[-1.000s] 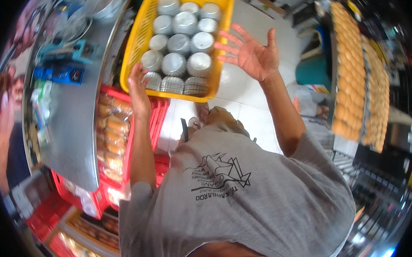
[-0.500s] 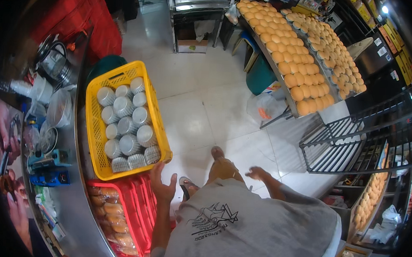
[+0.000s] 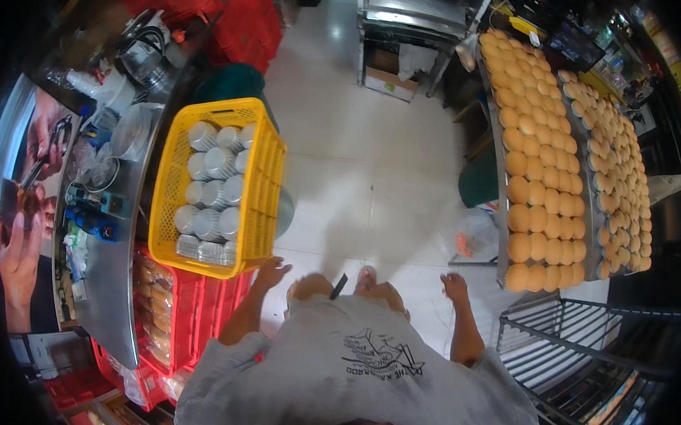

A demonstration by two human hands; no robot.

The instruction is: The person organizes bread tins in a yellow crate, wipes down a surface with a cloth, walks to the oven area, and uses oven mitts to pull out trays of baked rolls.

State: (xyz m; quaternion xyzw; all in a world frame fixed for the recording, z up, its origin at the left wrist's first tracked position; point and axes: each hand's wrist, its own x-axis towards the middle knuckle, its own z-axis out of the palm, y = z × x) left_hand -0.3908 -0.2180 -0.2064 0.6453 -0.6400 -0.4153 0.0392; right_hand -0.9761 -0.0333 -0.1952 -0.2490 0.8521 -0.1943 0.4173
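Observation:
My left hand hangs empty beside the near right corner of a yellow plastic crate, its fingers loosely apart. I cannot tell whether it touches the crate. Inside the crate stand stacks of fluted silver foil baking cups, in rows. Under the crate is a red crate, with bagged bread rolls beside it on the left. On the other side, my right hand hangs free at the end of a lowered arm, fingers slightly bent and holding nothing.
Trays of round golden buns stand on the right, above a dark slatted metal rack. A metal-edged counter runs along the left, with a kettle on it. White floor tiles lie ahead; a steel stand stands beyond.
The view has turned, so the bun trays sit farther right. My left hand has dropped from its raised, spread pose beside the crate. My right arm now hangs farther out to the right.

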